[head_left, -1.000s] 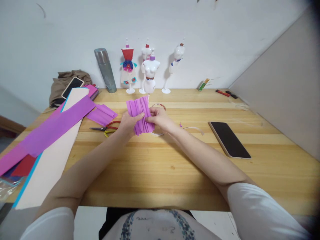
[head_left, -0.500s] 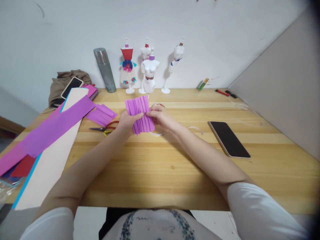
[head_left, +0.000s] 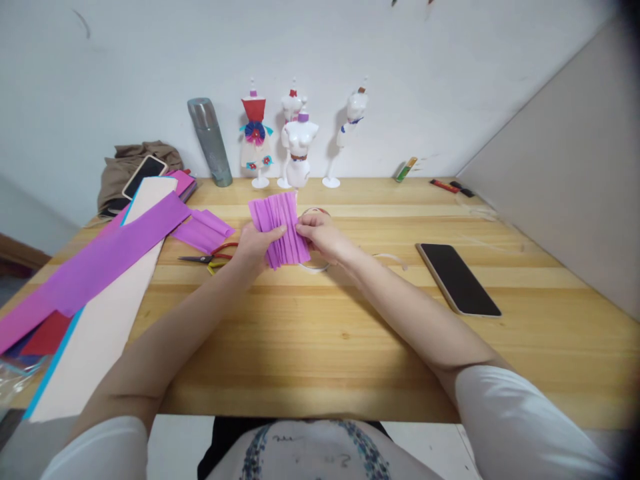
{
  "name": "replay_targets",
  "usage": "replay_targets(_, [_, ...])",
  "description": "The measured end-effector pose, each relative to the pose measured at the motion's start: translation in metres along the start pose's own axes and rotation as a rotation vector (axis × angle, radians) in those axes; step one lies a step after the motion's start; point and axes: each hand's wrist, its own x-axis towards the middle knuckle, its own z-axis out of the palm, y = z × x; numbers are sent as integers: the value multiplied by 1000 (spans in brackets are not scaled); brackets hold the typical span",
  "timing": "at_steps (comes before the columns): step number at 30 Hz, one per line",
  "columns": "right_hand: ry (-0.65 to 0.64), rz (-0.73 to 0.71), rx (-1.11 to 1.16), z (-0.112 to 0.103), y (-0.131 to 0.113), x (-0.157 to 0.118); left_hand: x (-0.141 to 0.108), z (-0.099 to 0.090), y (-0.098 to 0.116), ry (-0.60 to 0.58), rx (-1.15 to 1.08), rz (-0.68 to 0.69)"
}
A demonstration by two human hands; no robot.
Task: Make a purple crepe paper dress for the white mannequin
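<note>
Between my hands, above the wooden table, is a piece of purple crepe paper gathered into narrow upright pleats. My left hand grips its left side, thumb lying across the pleats and the other fingers hidden behind. At the right edge, my right hand pinches the paper between thumb and fingers. Scissors with red and yellow handles lie beside my left wrist, partly covered by it. A roll of tape lies partly hidden behind my right hand.
Purple and cream paper strips cover the left side, with a smaller purple piece nearby. Several white mini dress forms and a grey-green bottle stand by the wall. A phone lies at right, a glue stick behind.
My right hand has shifted very slightly to the right along the edge of the pleated paper. My left hand keeps its hold in the same place.
</note>
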Motion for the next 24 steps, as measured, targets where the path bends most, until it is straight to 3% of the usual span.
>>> replay_targets(12, [-15,-49,-96,2,0,-3,-3,2,-1,-42,5,-8])
replay_targets(24, [-60,-223,-300,-3,2,-1,-3,1,0,-71,-9,-23])
